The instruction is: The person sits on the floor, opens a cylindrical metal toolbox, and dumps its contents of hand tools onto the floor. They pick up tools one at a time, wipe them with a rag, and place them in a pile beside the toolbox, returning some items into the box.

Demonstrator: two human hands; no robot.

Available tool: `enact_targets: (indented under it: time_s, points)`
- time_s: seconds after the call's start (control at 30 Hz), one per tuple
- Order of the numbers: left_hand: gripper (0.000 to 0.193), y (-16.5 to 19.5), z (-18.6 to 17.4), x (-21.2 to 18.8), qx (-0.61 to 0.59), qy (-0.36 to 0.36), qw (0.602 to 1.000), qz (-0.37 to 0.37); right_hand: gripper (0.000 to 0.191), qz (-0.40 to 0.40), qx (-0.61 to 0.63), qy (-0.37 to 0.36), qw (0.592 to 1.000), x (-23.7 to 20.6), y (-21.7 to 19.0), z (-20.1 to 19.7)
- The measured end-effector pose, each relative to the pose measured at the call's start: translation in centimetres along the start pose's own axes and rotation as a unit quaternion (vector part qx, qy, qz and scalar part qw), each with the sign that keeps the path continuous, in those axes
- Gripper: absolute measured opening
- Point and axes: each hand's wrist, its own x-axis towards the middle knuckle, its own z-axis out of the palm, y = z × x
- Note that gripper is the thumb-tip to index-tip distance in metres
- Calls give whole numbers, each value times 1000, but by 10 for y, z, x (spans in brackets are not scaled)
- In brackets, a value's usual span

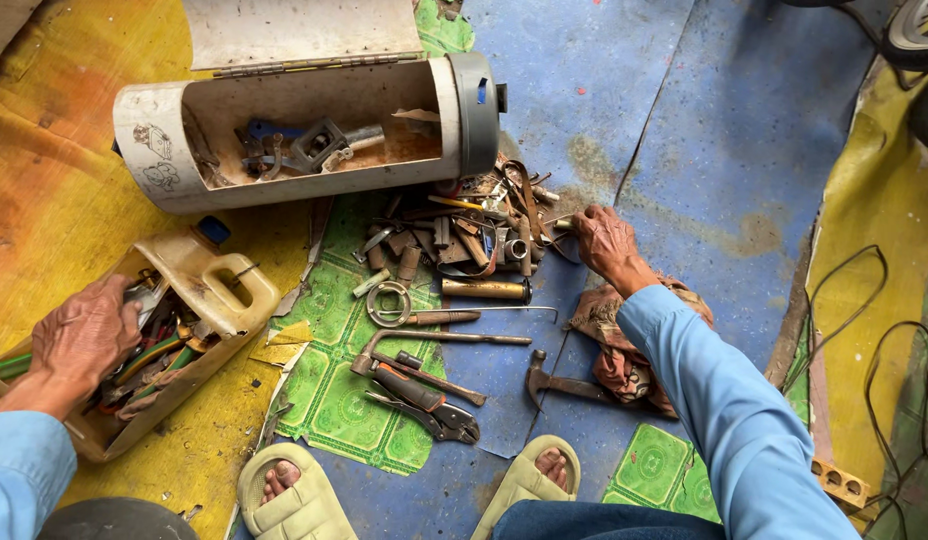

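Observation:
My left hand [87, 335] reaches into a cut-open yellowish plastic jug [199, 272] that holds pliers and other hand tools; whether its fingers grip one is hidden. My right hand [606, 243] rests on the right edge of a heap of rusty metal parts and fittings [464, 235], fingertips pinching a small brass-coloured piece. Below the heap lie a brass tube [484, 290], a metal ring [388, 303], locking pliers [424, 400] and a hammer [559, 382].
A white cylinder box with a hinged lid [304, 130] lies open at the top, with metal parts inside. A crumpled rag [624, 350] lies under my right forearm. My sandalled feet [284, 490] are at the bottom. Black cables [864, 330] trail at the right.

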Motion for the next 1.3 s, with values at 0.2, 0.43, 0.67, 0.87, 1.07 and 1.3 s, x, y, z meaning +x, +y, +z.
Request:
enact_targets:
  time_s: [0.2, 0.43, 0.67, 0.87, 1.07, 1.3]
  points:
    - [18, 2, 16, -1, 69, 71, 995, 19, 20, 71, 34, -38, 996, 3, -6, -4]
    - [22, 36, -5, 17, -120, 50, 991, 42, 24, 16, 298, 84, 951, -12, -23, -31]
    - [51, 244, -9, 53, -254, -38, 924, 283, 22, 25, 531, 1, 847, -44, -71, -68]
    - [33, 359, 9, 24, -587, -32, 772, 242, 21, -29, 613, -23, 789, -83, -100, -64]
    - [25, 355, 30, -4, -623, -29, 752, 214, 27, -7, 515, -32, 856, -99, -102, -60]
    - [22, 350, 29, -13, -611, -27, 761, 217, 23, -101, 354, 42, 929, -109, -114, -70]
